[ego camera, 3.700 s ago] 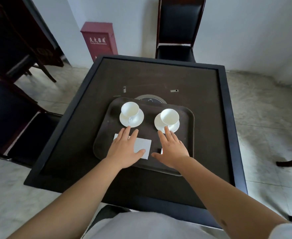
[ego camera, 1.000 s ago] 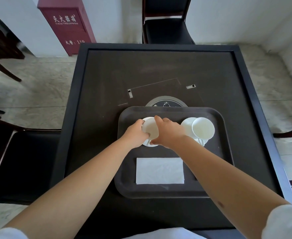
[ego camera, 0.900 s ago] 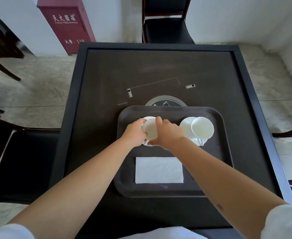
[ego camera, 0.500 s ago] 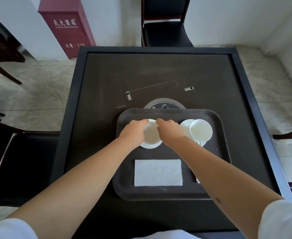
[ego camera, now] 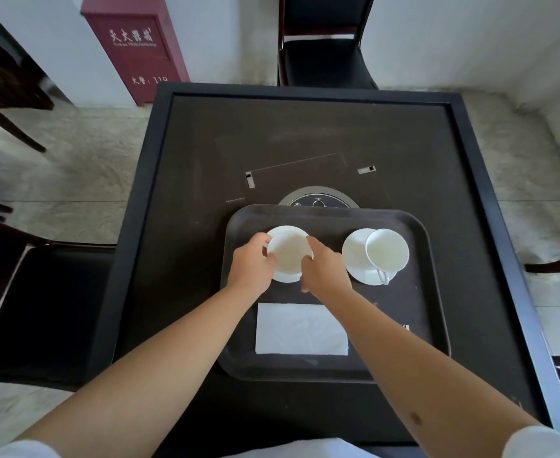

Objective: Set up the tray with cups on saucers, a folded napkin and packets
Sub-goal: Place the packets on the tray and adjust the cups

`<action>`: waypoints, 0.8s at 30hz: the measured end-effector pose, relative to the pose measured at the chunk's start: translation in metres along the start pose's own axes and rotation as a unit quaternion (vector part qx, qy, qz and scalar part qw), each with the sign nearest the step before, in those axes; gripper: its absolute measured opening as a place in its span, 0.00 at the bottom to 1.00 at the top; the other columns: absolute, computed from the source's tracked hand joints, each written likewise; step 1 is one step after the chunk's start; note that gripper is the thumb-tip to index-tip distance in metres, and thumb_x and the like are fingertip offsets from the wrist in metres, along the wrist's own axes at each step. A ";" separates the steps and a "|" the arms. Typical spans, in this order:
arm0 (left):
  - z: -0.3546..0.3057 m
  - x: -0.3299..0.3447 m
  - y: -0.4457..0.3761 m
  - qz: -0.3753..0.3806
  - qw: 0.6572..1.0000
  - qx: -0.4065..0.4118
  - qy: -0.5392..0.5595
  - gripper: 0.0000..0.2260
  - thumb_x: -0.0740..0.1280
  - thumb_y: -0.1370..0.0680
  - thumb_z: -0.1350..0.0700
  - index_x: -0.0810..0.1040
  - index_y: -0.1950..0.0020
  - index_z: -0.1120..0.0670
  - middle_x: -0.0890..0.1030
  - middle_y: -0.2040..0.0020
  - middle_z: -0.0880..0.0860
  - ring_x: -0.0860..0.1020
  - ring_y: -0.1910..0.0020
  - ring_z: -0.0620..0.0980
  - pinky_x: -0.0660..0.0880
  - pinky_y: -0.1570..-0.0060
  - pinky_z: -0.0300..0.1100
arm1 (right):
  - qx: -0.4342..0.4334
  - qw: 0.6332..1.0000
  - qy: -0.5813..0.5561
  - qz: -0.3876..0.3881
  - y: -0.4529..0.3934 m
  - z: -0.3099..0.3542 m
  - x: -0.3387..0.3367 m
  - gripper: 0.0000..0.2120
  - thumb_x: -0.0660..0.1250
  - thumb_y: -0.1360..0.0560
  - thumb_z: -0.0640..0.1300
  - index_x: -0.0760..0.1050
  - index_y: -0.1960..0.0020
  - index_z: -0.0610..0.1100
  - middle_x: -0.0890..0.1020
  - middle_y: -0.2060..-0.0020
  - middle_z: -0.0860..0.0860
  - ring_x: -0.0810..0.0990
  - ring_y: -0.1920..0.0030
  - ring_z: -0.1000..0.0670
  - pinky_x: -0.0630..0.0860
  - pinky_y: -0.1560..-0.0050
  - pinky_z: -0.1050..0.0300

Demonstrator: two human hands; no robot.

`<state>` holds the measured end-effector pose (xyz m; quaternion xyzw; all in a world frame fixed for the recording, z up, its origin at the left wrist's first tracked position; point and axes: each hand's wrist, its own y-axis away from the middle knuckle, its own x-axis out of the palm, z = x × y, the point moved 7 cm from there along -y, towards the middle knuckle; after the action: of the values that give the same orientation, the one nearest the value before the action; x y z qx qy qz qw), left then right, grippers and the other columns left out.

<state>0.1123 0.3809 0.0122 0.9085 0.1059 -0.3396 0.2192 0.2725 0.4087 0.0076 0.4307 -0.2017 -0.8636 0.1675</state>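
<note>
A dark tray [ego camera: 331,371] lies on the black table. At its back left a white cup [ego camera: 288,252] stands on a white saucer [ego camera: 287,276]. My left hand [ego camera: 252,266] holds the cup's left side and my right hand [ego camera: 323,271] holds its right side. At the back right a second cup [ego camera: 387,250] sits on its saucer [ego camera: 354,256], handle toward me. A folded white napkin [ego camera: 300,328] lies flat at the tray's front. A small packet [ego camera: 405,327] shows just past my right forearm, mostly hidden.
The table [ego camera: 186,226] has a raised dark rim and a round inset panel [ego camera: 318,200] behind the tray. A black chair [ego camera: 325,57] stands at the far side, another chair [ego camera: 41,309] at the left, and a red cabinet [ego camera: 136,44] by the wall.
Both hands moved from the napkin and packet at the tray's front to the left cup. In the last second the cup has come down upright onto its saucer.
</note>
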 end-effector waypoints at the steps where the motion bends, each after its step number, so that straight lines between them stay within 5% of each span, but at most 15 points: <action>1: 0.000 -0.003 -0.002 -0.008 1.000 0.000 0.001 0.12 0.65 0.21 0.58 0.74 0.37 0.51 0.80 0.44 0.53 0.77 0.50 0.51 0.72 0.58 0.38 | -0.005 1.000 0.006 -0.003 0.000 0.001 -0.002 0.18 0.52 0.22 0.41 0.71 0.35 0.46 0.82 0.64 0.43 0.83 0.65 0.43 0.80 0.59 0.48; 4: 0.003 -0.008 -0.008 -0.015 1.000 -0.002 0.016 0.07 0.66 0.21 0.57 0.77 0.43 0.52 0.82 0.48 0.51 0.79 0.51 0.50 0.71 0.61 0.37 | -0.022 0.999 0.031 -0.003 -0.005 0.007 -0.013 0.16 0.52 0.20 0.46 0.75 0.57 0.40 0.81 0.67 0.44 0.82 0.64 0.42 0.78 0.56 0.48; 6: 0.004 -0.010 -0.011 -0.015 0.999 -0.004 0.035 0.06 0.67 0.22 0.57 0.79 0.46 0.51 0.82 0.50 0.50 0.79 0.50 0.49 0.71 0.60 0.37 | -0.021 0.999 0.034 0.003 -0.010 0.011 -0.019 0.18 0.53 0.19 0.47 0.74 0.61 0.40 0.81 0.66 0.44 0.82 0.60 0.40 0.78 0.56 0.49; 14: 0.004 0.001 -0.013 0.058 0.997 0.043 0.041 0.17 0.63 0.20 0.59 0.76 0.32 0.50 0.79 0.36 0.47 0.75 0.38 0.48 0.73 0.39 0.41 | 0.079 0.986 -0.133 0.058 -0.015 -0.003 -0.011 0.11 0.56 0.21 0.38 0.76 0.52 0.36 0.84 0.64 0.39 0.84 0.65 0.40 0.83 0.58 0.48; 18: 0.018 0.000 -0.011 0.020 0.993 -0.010 0.117 0.10 0.66 0.21 0.57 0.79 0.40 0.51 0.83 0.47 0.49 0.80 0.49 0.48 0.81 0.49 0.50 | 0.108 0.972 -0.191 0.080 -0.007 -0.004 -0.006 0.09 0.58 0.20 0.39 0.69 0.43 0.50 0.83 0.57 0.39 0.85 0.58 0.40 0.82 0.68 0.57; 24: 0.011 -0.002 -0.011 0.010 0.993 -0.020 0.113 0.10 0.64 0.21 0.56 0.80 0.41 0.51 0.82 0.48 0.47 0.79 0.48 0.50 0.80 0.48 0.52 | 0.097 0.970 -0.212 0.072 -0.006 -0.007 -0.003 0.10 0.58 0.20 0.39 0.69 0.43 0.50 0.84 0.59 0.40 0.85 0.57 0.38 0.84 0.61 0.52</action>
<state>0.1008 0.3854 0.0023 0.9375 0.1277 -0.2302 0.2276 0.2791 0.4137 0.0030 0.2365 -0.3462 -0.8970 0.1401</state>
